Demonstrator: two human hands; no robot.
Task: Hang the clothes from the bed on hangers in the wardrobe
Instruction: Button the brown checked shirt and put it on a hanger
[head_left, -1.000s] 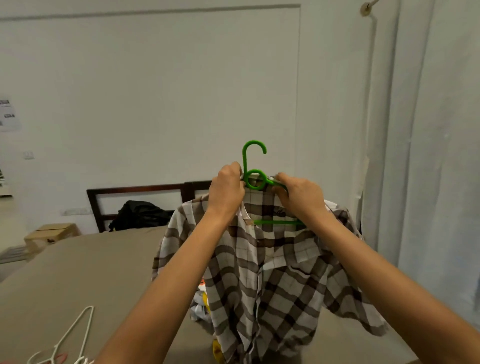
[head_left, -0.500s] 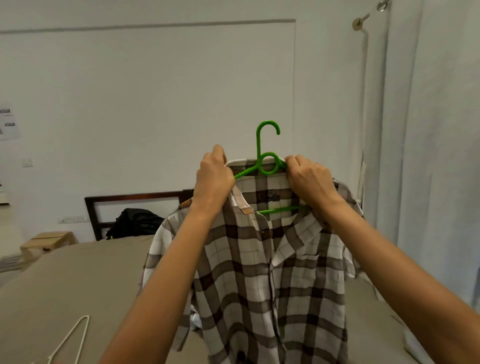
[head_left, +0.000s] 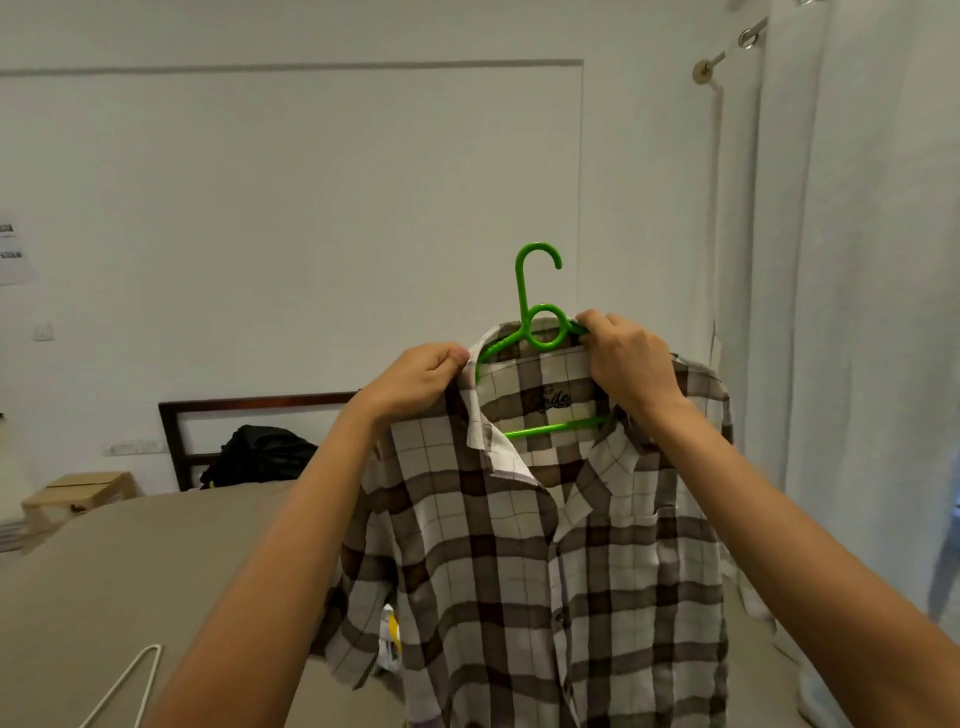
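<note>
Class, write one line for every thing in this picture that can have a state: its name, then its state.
plaid shirt: draped on the green hanger, held up, collar open.
green hanger: inside the shirt, hook free, not yet hung.
left hand: pinches the shirt's collar edge.
right hand: grips the shirt's collar by the hanger.
white hanger: lying bare on the bed.

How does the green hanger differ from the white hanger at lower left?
The green hanger is upright in the air; the white hanger lies flat on the bed. The green hanger carries the plaid shirt, gripped by the left hand and right hand; the white hanger is bare and untouched. The green hanger's hook shows; the white hanger is cut off by the frame edge. Both are clothes hangers.
</note>
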